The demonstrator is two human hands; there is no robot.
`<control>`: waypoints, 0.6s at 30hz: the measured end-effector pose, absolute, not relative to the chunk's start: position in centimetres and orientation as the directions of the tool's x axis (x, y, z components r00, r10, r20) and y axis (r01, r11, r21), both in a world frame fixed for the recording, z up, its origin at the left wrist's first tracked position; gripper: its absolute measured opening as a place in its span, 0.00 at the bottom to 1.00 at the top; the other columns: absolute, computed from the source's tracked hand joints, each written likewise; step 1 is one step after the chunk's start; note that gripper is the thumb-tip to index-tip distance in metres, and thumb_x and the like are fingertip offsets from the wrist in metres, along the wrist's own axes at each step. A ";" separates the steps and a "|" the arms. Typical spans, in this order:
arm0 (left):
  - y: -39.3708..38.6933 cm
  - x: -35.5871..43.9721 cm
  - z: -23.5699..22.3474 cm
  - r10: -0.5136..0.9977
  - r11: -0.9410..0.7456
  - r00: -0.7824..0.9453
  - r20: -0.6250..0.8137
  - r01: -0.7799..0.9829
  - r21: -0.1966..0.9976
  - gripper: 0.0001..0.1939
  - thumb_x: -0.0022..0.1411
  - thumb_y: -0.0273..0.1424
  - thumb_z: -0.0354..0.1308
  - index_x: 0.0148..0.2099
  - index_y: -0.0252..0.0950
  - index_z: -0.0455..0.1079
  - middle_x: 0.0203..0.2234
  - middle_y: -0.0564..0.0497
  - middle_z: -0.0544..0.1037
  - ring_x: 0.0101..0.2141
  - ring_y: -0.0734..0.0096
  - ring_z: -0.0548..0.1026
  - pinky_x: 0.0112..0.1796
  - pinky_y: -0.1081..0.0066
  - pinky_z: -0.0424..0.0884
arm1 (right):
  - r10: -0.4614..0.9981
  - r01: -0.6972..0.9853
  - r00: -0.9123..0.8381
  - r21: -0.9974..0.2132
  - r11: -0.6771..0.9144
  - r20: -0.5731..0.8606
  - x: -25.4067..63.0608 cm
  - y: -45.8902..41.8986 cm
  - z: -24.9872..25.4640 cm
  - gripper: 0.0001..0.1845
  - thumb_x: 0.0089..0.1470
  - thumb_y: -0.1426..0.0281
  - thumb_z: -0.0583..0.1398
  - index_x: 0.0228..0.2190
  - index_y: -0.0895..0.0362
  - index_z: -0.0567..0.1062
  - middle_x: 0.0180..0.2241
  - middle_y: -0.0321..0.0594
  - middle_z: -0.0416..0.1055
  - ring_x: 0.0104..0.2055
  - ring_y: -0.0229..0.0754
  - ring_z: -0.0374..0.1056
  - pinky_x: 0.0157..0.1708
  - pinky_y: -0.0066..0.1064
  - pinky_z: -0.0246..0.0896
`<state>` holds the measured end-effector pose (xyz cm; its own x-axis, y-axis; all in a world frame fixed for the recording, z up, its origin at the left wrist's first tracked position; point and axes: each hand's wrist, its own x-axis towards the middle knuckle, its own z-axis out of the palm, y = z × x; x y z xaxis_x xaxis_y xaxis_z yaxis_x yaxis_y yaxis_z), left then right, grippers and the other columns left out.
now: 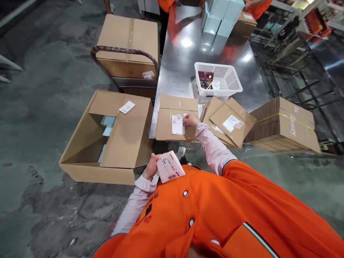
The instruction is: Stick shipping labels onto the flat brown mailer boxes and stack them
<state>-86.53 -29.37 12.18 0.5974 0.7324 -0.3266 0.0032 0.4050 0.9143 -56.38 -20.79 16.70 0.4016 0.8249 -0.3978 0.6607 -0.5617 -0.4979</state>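
Observation:
My left hand (149, 167) is closed on a sheet of pink-and-white printed labels (170, 166), held close to my orange shirt. My right hand (191, 120) reaches forward, fingers lying flat on a folded brown carton (166, 125) at the near edge of the metal table (182, 64). Its fingertips touch the right edge of a white shipping label (177, 124) stuck on that carton. Just right of it lie more flat cartons (228, 122), the top one bearing a label too.
An open large box (107, 138) holding pale blue packs sits on the floor at left. Behind it a trolley (126, 57) carries a sealed box. A white basket (218, 79) stands on the table, a strapped carton bundle (285, 125) at right. People in orange stand at the far end.

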 end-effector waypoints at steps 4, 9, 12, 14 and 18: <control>-26.5 -86.6 13.8 0.738 0.251 0.613 -0.282 0.139 0.958 0.34 0.53 0.62 0.52 0.23 0.33 0.71 0.20 0.47 0.73 0.25 0.68 0.70 0.26 0.71 0.65 | 0.842 0.669 0.419 -0.511 -0.539 -0.339 -57.2 -20.9 16.6 0.07 0.55 0.73 0.60 0.33 0.60 0.79 0.30 0.40 0.77 0.29 0.34 0.70 0.29 0.22 0.57; -19.9 -83.5 15.6 0.651 0.107 0.704 -0.283 0.283 0.953 0.22 0.45 0.42 0.67 0.38 0.30 0.78 0.23 0.49 0.76 0.22 0.74 0.67 0.22 0.75 0.61 | 0.855 0.656 0.446 -0.554 -0.513 -0.264 -58.0 -21.5 15.9 0.08 0.57 0.69 0.60 0.35 0.58 0.79 0.35 0.40 0.78 0.33 0.36 0.71 0.32 0.23 0.59; -16.7 -79.9 15.6 0.727 0.077 0.627 -0.279 0.329 0.941 0.19 0.46 0.38 0.66 0.37 0.29 0.77 0.18 0.52 0.72 0.19 0.74 0.66 0.20 0.76 0.61 | 0.878 0.668 0.434 -0.583 -0.462 -0.199 -58.4 -21.8 15.2 0.07 0.56 0.69 0.61 0.35 0.58 0.79 0.36 0.39 0.78 0.35 0.36 0.71 0.34 0.24 0.60; -15.3 -77.6 15.1 0.790 0.075 0.548 -0.275 0.359 0.930 0.16 0.47 0.37 0.64 0.36 0.30 0.76 0.17 0.53 0.71 0.19 0.73 0.68 0.20 0.75 0.62 | 0.892 0.690 0.426 -0.584 -0.427 -0.148 -58.6 -21.9 14.8 0.07 0.56 0.69 0.62 0.36 0.59 0.79 0.36 0.39 0.78 0.37 0.37 0.71 0.36 0.24 0.61; -13.5 -74.4 13.8 0.837 0.061 0.487 -0.249 0.368 0.928 0.12 0.50 0.35 0.63 0.35 0.31 0.74 0.17 0.53 0.71 0.19 0.72 0.70 0.20 0.76 0.62 | 0.904 0.725 0.415 -0.562 -0.398 -0.105 -58.6 -21.9 14.2 0.11 0.56 0.67 0.62 0.39 0.58 0.79 0.36 0.40 0.78 0.37 0.38 0.71 0.38 0.26 0.61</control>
<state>-74.41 -13.52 13.84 0.4870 0.8373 -0.2486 0.3684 0.0611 0.9277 -58.63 -21.92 14.17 0.4150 0.9038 -0.1048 0.7251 -0.3981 -0.5620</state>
